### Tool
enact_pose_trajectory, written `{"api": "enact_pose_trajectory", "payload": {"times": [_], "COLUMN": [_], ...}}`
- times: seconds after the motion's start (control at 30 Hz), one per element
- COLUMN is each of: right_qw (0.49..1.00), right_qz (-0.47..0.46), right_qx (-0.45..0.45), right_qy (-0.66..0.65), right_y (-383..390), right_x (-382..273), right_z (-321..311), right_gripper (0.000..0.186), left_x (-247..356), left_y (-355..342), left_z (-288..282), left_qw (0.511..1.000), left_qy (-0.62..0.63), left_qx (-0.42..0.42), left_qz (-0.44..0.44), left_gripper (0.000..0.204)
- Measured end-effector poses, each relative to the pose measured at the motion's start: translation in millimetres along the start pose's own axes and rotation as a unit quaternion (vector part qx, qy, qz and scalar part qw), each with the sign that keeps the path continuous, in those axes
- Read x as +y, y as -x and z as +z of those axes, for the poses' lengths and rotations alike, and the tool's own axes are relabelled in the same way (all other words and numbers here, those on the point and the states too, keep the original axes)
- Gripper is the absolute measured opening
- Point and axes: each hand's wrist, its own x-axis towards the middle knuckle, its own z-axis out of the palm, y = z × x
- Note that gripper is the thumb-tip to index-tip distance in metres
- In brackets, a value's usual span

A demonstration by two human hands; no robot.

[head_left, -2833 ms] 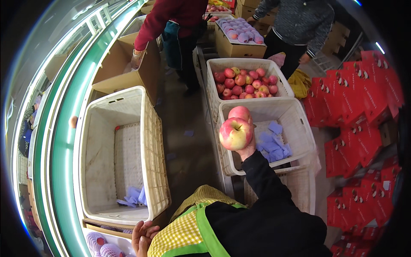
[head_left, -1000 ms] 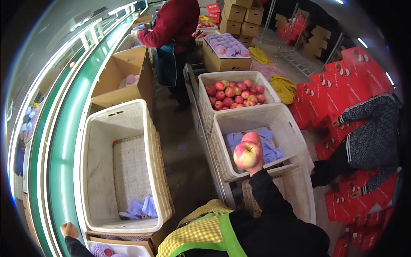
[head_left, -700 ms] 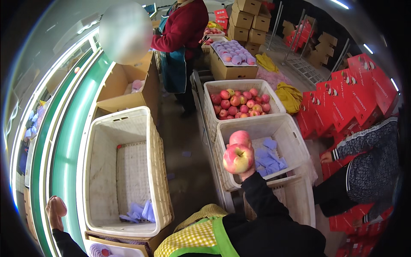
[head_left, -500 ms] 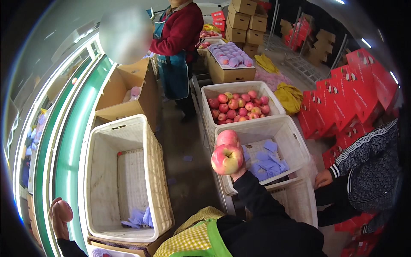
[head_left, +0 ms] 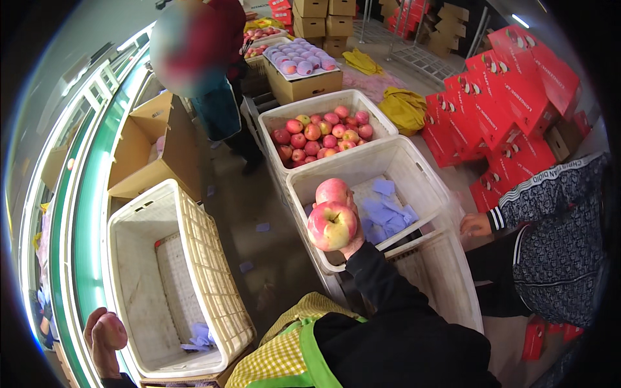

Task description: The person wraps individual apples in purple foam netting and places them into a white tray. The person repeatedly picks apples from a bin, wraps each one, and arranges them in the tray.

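Note:
My left hand [head_left: 100,349] is closed round a pinkish-red apple [head_left: 114,330] beside the green conveyor belt [head_left: 88,239], left of a tall white plastic crate [head_left: 143,271]. My right hand [head_left: 355,246] holds two apples above another white crate [head_left: 432,184]. The nearer one is a red and yellow apple [head_left: 330,227] with its stem hollow facing up; a pinker apple [head_left: 334,189] sits just beyond it. Most of the right fingers are hidden behind the fruit. Loose purple foam sheets [head_left: 386,216] lie inside the crate under this hand.
Farther off, a white crate [head_left: 381,107] holds many red apples. Behind it stands a carton [head_left: 304,89] topped with foam-wrapped apples. A co-worker in a blue apron [head_left: 217,113] stands ahead; another person's hand [head_left: 476,224] is at the right. Red boxes [head_left: 511,97] are stacked there.
The whole scene has shifted leftward in the picture as my view turned right. Both hands keep hold of their apples. The co-worker ahead appears farther left.

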Motion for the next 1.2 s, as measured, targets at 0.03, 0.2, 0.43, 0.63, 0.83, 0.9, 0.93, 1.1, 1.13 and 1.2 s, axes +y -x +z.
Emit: {"api": "enact_pose_trajectory", "payload": {"times": [0.03,0.2,0.43,0.63,0.83,0.9,0.93,1.1,1.13,1.2], "right_qw": [1.000,0.998,0.985,0.998,0.987,0.977,0.981,0.932,0.932,0.936], "right_qz": [0.003,-0.061,-0.094,0.003,0.024,0.116,0.089,0.096,0.144,0.196], "right_qx": [0.008,0.032,0.026,0.064,0.104,0.142,0.119,0.172,0.133,0.079], "right_qy": [-0.009,0.010,0.145,-0.001,0.119,0.108,0.126,0.304,0.305,0.280], "right_y": [0,13,-17,-34,-54,-58,-72,-88,-89,-98], "right_x": [-2,-12,-9,-26,-12,-14,-8,17,22,28], "right_z": [-5,-3,-79,-113,-130,-148,-184,-251,-252,-281], "right_gripper": [0.037,0.033,0.045,0.060,0.061,0.064,0.068,0.056,0.055,0.052], "left_x": [0,4,10,2,-12,-13,-15,-23,-25,-26], "left_y": [-3,-5,-2,3,23,29,32,32,35,38], "left_z": [4,26,34,48,38,41,41,53,55,59], "left_qw": [1.000,0.999,0.994,0.997,0.996,0.995,0.994,0.987,0.987,0.986], "left_qy": [-0.007,-0.024,-0.038,-0.031,-0.022,-0.005,0.007,0.023,0.021,0.013], "left_qx": [-0.008,-0.033,-0.098,-0.068,-0.059,-0.038,-0.038,-0.025,-0.016,-0.010], "left_qz": [0.011,0.023,0.017,-0.013,-0.063,-0.093,-0.098,-0.156,-0.159,-0.169], "left_gripper": [0.045,0.038,0.038,0.042,0.047,0.035,0.036,0.039,0.039,0.039]}}
